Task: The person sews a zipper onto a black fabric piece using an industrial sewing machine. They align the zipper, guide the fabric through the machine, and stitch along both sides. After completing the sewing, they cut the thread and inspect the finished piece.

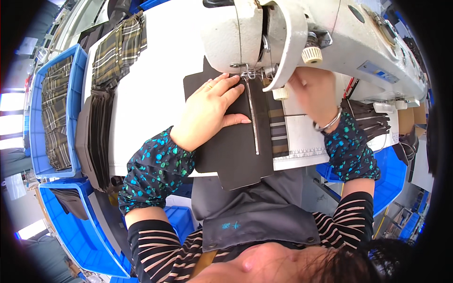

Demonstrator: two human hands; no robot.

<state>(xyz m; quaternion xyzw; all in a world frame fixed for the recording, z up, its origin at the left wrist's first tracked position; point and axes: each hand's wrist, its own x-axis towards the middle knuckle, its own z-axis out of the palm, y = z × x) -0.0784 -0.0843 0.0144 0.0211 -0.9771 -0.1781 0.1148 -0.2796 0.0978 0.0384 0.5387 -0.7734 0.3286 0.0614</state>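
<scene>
Overhanging the worktop's [146, 108] near edge, a dark panel [219, 158] with a silvery zipper [253, 118] seems best kept flat and straight under the sewing machine [224, 40], the left hand [212, 104] resting on it, fingers slightly spread, thumb apart, the right hand [314, 94] blurred beside the machine, its grip impossible to tell.

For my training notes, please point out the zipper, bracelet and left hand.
Zipper [254, 133]: head view, on its teeth.
Bracelet [331, 125]: head view, on its band.
Left hand [204, 111]: head view, back of hand.

2 forearms [156, 170] angled inward, left hand [207, 109] palm down, thumb [238, 119] spread, right hand [315, 93] blurred, curled
</scene>
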